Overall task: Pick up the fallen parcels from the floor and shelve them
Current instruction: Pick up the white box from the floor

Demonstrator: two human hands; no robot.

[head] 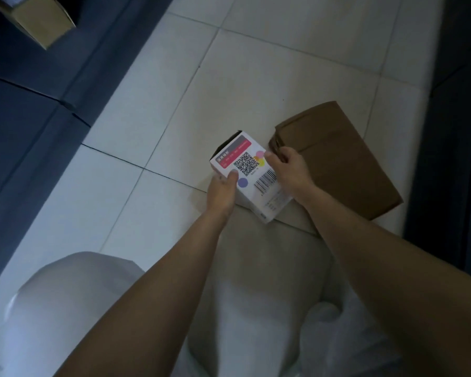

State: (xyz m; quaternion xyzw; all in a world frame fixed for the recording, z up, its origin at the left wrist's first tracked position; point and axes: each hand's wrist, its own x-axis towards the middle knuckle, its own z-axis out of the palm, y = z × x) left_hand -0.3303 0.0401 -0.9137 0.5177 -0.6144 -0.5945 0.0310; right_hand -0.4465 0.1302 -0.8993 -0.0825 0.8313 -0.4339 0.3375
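A small white box [249, 170] with a red stripe, a QR code and a barcode is held over the tiled floor at the centre of the head view. My left hand [222, 193] grips its near left edge, thumb on the top face. On the box's right side my right hand [290, 168] holds it with fingers curled. Just right of the box a flat brown paper parcel [348, 164] lies on the floor, partly hidden by my right hand and wrist.
Dark blue shelving [30, 126] runs along the left, with a cardboard box [36, 20] on it at the top left. Another dark shelf edge [457, 131] borders the right. White tiled floor [283, 55] stretches ahead. My knees in pale trousers [269, 281] fill the bottom.
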